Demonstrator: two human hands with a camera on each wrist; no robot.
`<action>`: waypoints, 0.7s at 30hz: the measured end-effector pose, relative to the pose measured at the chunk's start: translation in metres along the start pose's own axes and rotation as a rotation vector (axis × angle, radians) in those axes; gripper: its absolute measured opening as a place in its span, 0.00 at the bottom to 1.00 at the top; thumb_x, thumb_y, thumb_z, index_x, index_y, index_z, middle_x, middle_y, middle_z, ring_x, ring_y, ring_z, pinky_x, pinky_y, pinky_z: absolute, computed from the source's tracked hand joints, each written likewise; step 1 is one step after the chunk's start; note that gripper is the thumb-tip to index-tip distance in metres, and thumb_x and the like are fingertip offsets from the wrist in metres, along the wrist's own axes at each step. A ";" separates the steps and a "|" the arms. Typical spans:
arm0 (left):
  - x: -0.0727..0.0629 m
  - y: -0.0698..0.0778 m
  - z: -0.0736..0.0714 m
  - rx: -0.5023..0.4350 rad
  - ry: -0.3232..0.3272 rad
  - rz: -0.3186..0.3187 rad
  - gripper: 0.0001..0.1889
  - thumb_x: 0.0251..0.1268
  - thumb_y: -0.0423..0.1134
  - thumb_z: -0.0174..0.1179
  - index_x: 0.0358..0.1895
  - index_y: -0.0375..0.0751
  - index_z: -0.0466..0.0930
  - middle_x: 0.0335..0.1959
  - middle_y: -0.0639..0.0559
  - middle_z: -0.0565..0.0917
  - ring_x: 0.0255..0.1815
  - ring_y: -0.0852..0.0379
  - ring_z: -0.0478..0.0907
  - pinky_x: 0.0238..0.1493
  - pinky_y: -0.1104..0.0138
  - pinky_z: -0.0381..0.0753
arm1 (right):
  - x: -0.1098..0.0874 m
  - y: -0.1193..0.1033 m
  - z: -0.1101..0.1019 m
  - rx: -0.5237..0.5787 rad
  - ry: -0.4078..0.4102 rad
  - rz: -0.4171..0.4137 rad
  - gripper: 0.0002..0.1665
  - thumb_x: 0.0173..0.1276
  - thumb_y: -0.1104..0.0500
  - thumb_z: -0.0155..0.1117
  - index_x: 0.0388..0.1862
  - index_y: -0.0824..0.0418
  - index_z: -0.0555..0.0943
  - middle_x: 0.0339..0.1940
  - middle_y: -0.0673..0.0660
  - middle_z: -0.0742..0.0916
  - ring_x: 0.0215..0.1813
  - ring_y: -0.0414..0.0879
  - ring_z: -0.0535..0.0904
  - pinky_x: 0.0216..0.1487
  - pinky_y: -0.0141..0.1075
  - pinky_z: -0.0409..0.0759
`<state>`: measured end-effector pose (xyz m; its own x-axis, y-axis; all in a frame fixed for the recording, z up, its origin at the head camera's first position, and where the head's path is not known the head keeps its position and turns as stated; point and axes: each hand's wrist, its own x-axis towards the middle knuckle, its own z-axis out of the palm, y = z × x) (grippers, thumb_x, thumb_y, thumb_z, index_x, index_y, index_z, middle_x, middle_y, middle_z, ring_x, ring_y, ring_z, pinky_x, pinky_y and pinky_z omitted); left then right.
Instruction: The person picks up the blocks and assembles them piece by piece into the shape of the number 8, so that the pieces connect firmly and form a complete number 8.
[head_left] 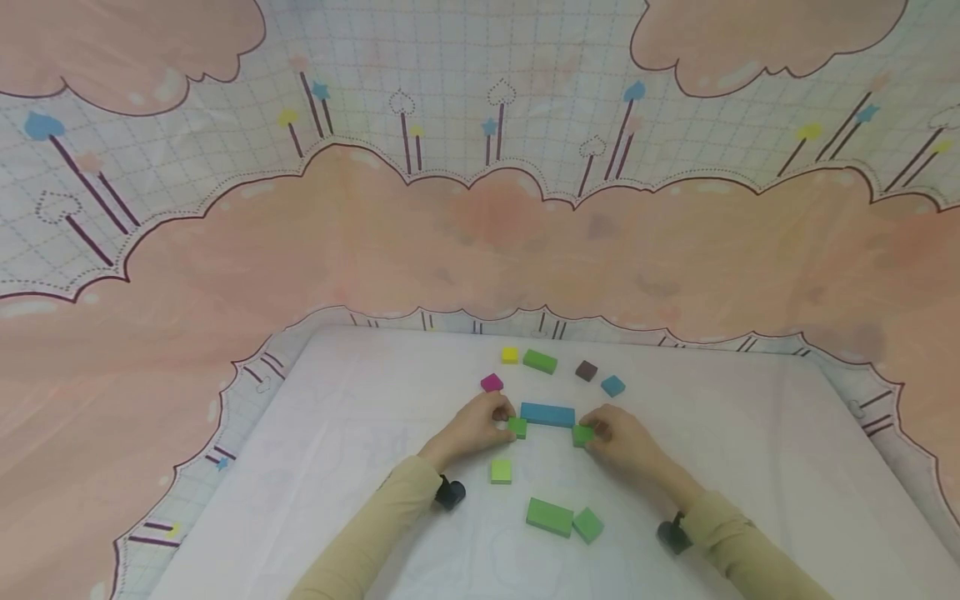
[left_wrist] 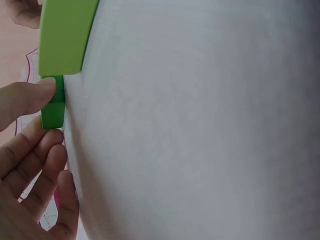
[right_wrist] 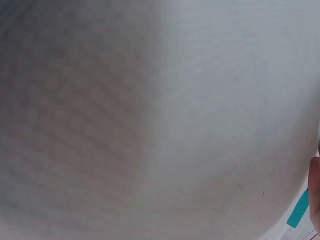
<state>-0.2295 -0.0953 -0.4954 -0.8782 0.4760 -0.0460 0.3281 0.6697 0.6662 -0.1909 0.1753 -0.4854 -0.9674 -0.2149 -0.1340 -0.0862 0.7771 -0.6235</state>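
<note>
A long blue block (head_left: 547, 414) lies in the middle of the white table, with a small green block at either end of its near side. My left hand (head_left: 472, 429) pinches the left green block (head_left: 517, 429) between thumb and fingertips; the left wrist view shows the thumb (left_wrist: 30, 100) on this green block (left_wrist: 53, 116). At the other end, my right hand (head_left: 626, 443) holds the right green block (head_left: 581, 436) by its outer side. Only a sliver of the right fingers (right_wrist: 314, 187) enters the right wrist view.
Beyond the hands lie magenta (head_left: 491, 382), yellow (head_left: 510, 356), green (head_left: 540, 361), brown (head_left: 587, 371) and blue (head_left: 613, 386) blocks. Nearer sit a light green block (head_left: 501, 472), a long green block (head_left: 549, 517) and a green square block (head_left: 588, 525). A patterned cloth (head_left: 525, 242) hangs behind.
</note>
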 end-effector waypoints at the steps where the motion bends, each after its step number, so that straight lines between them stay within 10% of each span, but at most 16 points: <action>1: 0.000 0.000 0.000 -0.001 0.001 0.002 0.13 0.54 0.39 0.69 0.41 0.43 0.80 0.38 0.55 0.79 0.41 0.60 0.73 0.50 0.65 0.76 | 0.000 0.000 0.001 -0.005 0.003 0.007 0.18 0.60 0.62 0.65 0.51 0.54 0.80 0.49 0.51 0.83 0.53 0.49 0.78 0.57 0.48 0.78; 21: 0.000 0.001 0.000 -0.007 0.002 0.003 0.12 0.54 0.39 0.69 0.41 0.43 0.80 0.37 0.55 0.79 0.41 0.60 0.74 0.49 0.66 0.76 | -0.002 -0.003 0.005 -0.051 0.052 -0.012 0.18 0.59 0.61 0.67 0.50 0.53 0.80 0.48 0.51 0.84 0.55 0.49 0.78 0.59 0.49 0.77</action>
<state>-0.2291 -0.0949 -0.4950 -0.8779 0.4770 -0.0427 0.3282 0.6643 0.6716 -0.1873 0.1703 -0.4868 -0.9771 -0.1946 -0.0860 -0.1087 0.8041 -0.5845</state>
